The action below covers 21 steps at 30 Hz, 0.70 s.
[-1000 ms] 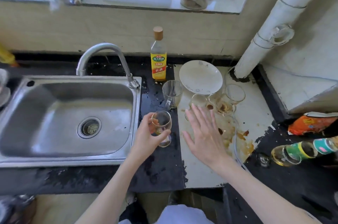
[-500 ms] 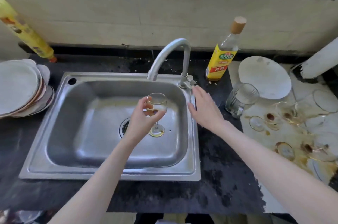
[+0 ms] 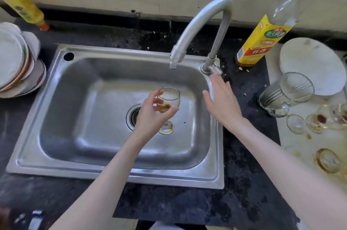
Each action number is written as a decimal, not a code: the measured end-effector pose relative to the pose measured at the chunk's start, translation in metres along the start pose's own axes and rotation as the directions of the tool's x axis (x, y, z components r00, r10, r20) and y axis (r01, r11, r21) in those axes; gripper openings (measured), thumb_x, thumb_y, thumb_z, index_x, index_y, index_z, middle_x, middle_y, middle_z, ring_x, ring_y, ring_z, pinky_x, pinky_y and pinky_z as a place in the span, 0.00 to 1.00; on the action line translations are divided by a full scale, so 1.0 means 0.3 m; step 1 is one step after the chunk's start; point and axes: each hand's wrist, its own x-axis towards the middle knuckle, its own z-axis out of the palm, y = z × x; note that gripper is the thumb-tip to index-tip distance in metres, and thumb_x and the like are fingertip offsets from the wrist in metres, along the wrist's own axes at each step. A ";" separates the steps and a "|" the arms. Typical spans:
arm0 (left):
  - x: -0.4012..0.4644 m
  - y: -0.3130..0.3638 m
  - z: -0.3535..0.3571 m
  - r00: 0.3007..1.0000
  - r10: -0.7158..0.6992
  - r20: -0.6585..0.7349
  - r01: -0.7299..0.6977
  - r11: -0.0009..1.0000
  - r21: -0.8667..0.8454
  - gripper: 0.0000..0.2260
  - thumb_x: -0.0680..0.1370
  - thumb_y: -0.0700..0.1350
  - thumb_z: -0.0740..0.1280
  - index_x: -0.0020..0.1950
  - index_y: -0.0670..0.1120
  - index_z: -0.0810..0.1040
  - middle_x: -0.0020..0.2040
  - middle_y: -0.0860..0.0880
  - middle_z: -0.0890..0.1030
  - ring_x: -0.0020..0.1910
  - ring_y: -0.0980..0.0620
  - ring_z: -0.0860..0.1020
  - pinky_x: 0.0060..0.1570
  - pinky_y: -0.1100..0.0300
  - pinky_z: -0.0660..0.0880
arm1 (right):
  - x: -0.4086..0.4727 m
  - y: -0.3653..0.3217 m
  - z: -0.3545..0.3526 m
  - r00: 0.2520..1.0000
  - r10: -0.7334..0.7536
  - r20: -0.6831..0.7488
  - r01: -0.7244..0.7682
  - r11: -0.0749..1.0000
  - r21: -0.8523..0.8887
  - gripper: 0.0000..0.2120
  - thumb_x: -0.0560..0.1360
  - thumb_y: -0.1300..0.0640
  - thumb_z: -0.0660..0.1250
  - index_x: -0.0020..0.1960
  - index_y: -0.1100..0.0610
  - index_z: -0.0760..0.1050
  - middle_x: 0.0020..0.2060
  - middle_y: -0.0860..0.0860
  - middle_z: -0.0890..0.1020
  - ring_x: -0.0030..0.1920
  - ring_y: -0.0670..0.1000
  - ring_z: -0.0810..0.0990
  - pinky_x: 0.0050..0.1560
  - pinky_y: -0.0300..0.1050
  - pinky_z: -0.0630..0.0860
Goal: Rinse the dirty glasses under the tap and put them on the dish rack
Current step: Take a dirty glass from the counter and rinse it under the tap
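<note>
A stained wine glass point(image 3: 167, 102) is being gripped by the left hand point(image 3: 152, 115) over the sink point(image 3: 62, 86), while the right hand point(image 3: 221, 102), fingers straight, is being held beside the tap handle point(image 3: 214, 70).

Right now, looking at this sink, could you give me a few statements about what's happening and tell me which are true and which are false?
1. The left hand holds a stained wine glass over the sink. True.
2. Water is pouring from the tap. False: no stream shows at the spout.
3. The right hand grips a second glass. False: it holds nothing, its fingers straight and reaching toward the tap handle.
4. A stack of plates sits left of the sink. True.
5. The bottle with the yellow label lies on its side. False: it stands upright beside the tap.
</note>
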 end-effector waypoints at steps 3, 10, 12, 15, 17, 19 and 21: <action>0.004 -0.008 -0.002 1.000 -0.016 -0.022 0.015 1.000 -0.010 0.22 0.69 0.45 0.75 0.59 0.53 0.71 0.46 0.54 0.74 0.39 0.59 0.78 0.44 0.61 0.76 | 0.001 0.010 0.039 0.999 -0.042 0.010 0.043 0.989 -0.141 0.25 0.80 0.56 0.57 0.74 0.63 0.57 0.74 0.57 0.60 0.75 0.54 0.55 0.74 0.48 0.46; 0.033 -0.059 -0.013 0.999 -0.038 -0.014 0.039 0.998 0.052 0.26 0.66 0.51 0.77 0.62 0.53 0.72 0.53 0.50 0.78 0.46 0.55 0.80 0.51 0.57 0.78 | -0.009 0.034 0.074 0.997 -0.073 0.000 0.071 0.977 -0.202 0.29 0.79 0.57 0.59 0.76 0.64 0.52 0.76 0.58 0.55 0.77 0.54 0.50 0.76 0.50 0.46; 0.029 -0.065 -0.014 0.998 -0.062 -0.003 0.062 0.997 0.053 0.29 0.62 0.56 0.74 0.61 0.54 0.72 0.53 0.51 0.78 0.43 0.59 0.80 0.52 0.56 0.78 | -0.007 0.030 0.080 0.998 -0.056 0.007 0.056 0.979 -0.195 0.30 0.79 0.56 0.59 0.76 0.64 0.50 0.76 0.58 0.53 0.77 0.54 0.48 0.76 0.49 0.45; 0.029 -0.066 -0.015 0.993 -0.118 0.000 0.118 0.993 0.013 0.26 0.62 0.58 0.74 0.58 0.55 0.72 0.53 0.51 0.77 0.37 0.64 0.79 0.51 0.51 0.79 | -0.006 0.016 0.085 0.999 -0.029 0.019 0.032 0.979 -0.201 0.32 0.79 0.55 0.59 0.76 0.63 0.48 0.77 0.57 0.51 0.77 0.54 0.46 0.76 0.50 0.45; 0.030 -0.064 -0.017 0.988 -0.155 0.026 0.157 0.985 -0.069 0.20 0.68 0.51 0.75 0.57 0.52 0.74 0.55 0.47 0.78 0.39 0.60 0.80 0.48 0.52 0.80 | -0.009 -0.001 0.079 0.999 0.012 0.047 -0.001 0.976 -0.218 0.34 0.79 0.52 0.59 0.76 0.63 0.45 0.77 0.57 0.48 0.77 0.55 0.44 0.76 0.50 0.44; 0.030 -0.053 -0.020 0.979 -0.195 0.056 0.201 0.970 -0.138 0.16 0.72 0.47 0.73 0.57 0.47 0.76 0.55 0.44 0.79 0.43 0.54 0.81 0.43 0.56 0.81 | -0.023 -0.027 0.067 0.997 0.033 0.069 -0.014 0.966 -0.260 0.35 0.80 0.48 0.57 0.77 0.62 0.43 0.77 0.58 0.44 0.77 0.56 0.41 0.75 0.51 0.41; 0.036 -0.044 -0.021 0.966 -0.246 0.074 0.255 0.950 -0.179 0.15 0.73 0.48 0.71 0.56 0.44 0.76 0.52 0.43 0.80 0.42 0.50 0.82 0.41 0.56 0.81 | -0.051 -0.065 0.067 0.998 -0.036 0.041 0.046 0.964 -0.263 0.32 0.80 0.48 0.55 0.77 0.62 0.47 0.77 0.59 0.46 0.77 0.57 0.42 0.75 0.51 0.42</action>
